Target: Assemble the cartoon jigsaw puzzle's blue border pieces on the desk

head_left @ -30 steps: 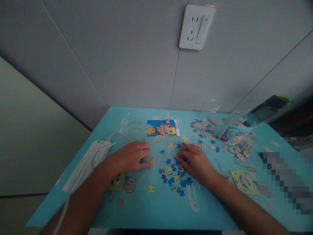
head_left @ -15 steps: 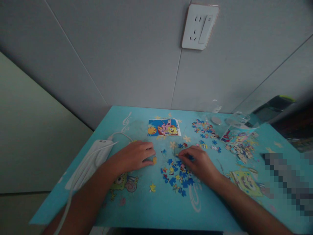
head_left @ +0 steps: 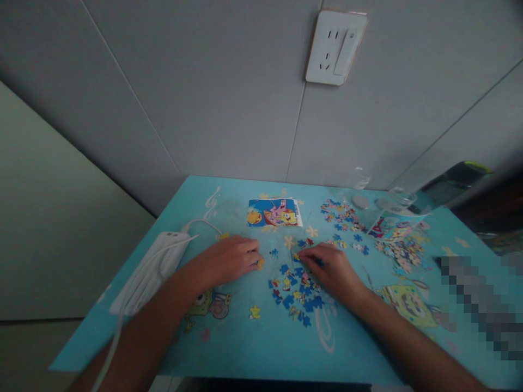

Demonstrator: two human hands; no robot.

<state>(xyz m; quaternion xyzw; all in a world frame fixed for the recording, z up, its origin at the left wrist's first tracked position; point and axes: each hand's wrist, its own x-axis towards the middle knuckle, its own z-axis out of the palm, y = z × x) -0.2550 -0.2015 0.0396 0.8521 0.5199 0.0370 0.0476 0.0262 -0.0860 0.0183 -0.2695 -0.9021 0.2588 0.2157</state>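
My left hand (head_left: 232,258) is low over the table, thumb and fingers closed on an orange-yellow puzzle piece (head_left: 260,264) at their tips. To its right, my right hand (head_left: 329,264) pinches a small yellow and blue puzzle piece (head_left: 296,258) between thumb and forefinger. A loose pile of mostly blue puzzle pieces (head_left: 300,296) lies just below the right fingertips. One pale blue piece (head_left: 274,253) sits between the hands, and a yellow piece (head_left: 255,312) lies apart, nearer me. Beyond the hands is a cartoon picture card (head_left: 274,213).
More pieces (head_left: 339,212) are scattered at the back right, beside a clear container with a printed label (head_left: 394,226) and another heap (head_left: 402,253). A white power strip (head_left: 151,267) with cables lies along the left of the turquoise table (head_left: 229,354). A wall socket (head_left: 337,48) is above.
The thumb and fingers of my left hand have closed together on the orange-yellow piece, which has shifted slightly up and right. My right hand has stayed almost in place.
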